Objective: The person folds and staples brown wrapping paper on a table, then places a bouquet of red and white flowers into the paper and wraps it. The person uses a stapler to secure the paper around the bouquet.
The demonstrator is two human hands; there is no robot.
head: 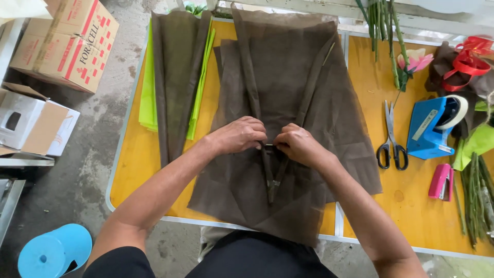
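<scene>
Hands meet mid-sheet: left hand (237, 135) and right hand (298, 144) both in pinched grip on gathered fold of brown wrapping sheet (288, 67), spread flat on yellow worktop (411, 206), scissors (391, 139) well right

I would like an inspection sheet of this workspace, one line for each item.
Surface: yellow table with a pale rim.
Job's things: brown wrapping sheet, gathered into folds at its middle.
Clutter: scissors, blue tape dispenser, pink stapler, green stems, red ribbon, green and brown sheets.
Hands: left hand and right hand pinch the folds together.
Cables: nothing seen.
Surroundings: cardboard boxes and a blue stool on the concrete floor.
</scene>
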